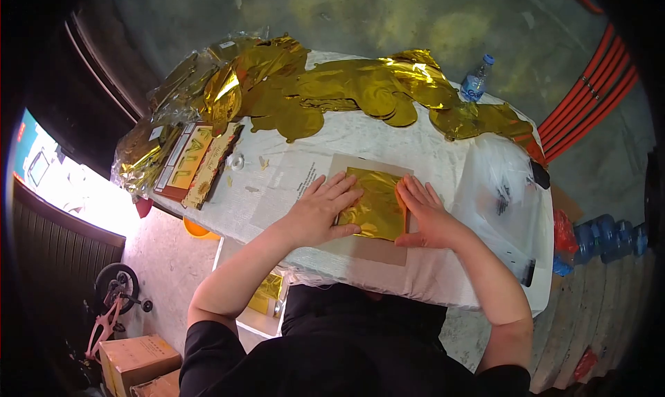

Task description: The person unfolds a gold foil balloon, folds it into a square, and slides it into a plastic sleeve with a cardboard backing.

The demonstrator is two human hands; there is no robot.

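A folded sheet of gold foil [377,206] lies on a grey-brown board [384,254] near the front of the white-covered table [277,148]. My left hand [327,209] rests on the foil's left edge, fingers slightly spread, palm down. On the right edge lies my right hand [427,215], its fingers stretched out and its thumb at the lower corner. Neither hand grips the foil. A clear sheet with printed text [309,182] is partly under my left hand.
Gold foil balloons [360,85] spread along the far edge, with a bottle [476,78] behind. Printed packets [197,163] lie at the left, a clear plastic bag [495,196] at the right. A bike [111,307] and boxes [138,359] stand on the floor.
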